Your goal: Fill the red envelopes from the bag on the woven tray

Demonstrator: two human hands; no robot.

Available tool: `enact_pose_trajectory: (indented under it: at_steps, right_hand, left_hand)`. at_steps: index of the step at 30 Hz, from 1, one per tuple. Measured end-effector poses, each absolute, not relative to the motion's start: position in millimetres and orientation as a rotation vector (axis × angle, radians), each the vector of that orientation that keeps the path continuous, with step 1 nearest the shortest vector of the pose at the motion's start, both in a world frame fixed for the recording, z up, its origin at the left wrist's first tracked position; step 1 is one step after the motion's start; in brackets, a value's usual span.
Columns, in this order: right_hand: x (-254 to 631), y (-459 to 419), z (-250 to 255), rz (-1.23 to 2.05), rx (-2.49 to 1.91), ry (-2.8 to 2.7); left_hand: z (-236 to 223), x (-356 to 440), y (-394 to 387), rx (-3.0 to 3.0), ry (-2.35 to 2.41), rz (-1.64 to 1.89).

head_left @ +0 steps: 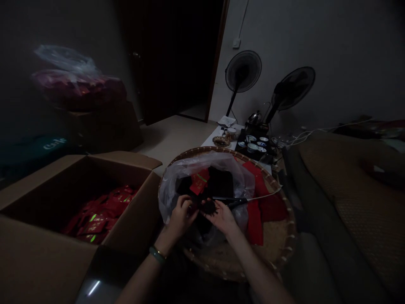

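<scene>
Both hands are over a clear plastic bag [218,162] filled with dark loose material, which sits in a round woven tray [236,253]. My left hand [181,216], with a bracelet at the wrist, is closed with fingers and thumb around what looks like a small dark red packet [193,206], partly hidden. Palm up beside it, my right hand [224,217] cups a dark, leafy-looking clump [209,207]. A red packet with gold marks [199,180] lies on the dark material just beyond. Behind the right fingers rests a black tong-shaped tool [232,201] with a pale cord.
An open cardboard box [126,228] of red packets [104,215] stands at the left. Red cloth-like pieces [256,211] lie on the tray's right side. Beyond are a low table with cups [252,147] and two fans [243,71]. A woven seat [357,190] is at the right.
</scene>
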State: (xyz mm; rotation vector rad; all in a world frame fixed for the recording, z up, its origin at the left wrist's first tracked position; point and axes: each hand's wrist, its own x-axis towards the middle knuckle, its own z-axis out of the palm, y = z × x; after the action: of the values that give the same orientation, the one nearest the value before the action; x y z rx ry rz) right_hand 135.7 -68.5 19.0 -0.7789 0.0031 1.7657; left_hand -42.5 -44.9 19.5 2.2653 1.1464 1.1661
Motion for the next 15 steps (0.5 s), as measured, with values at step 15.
enact_pose_trajectory:
  at_steps: [15]
  right_hand:
    - [142.7, -76.2, 21.3, 1.817, -0.734, 0.052]
  left_hand:
    - [30.2, -42.4, -50.8, 2.194, 1.216, 0.727]
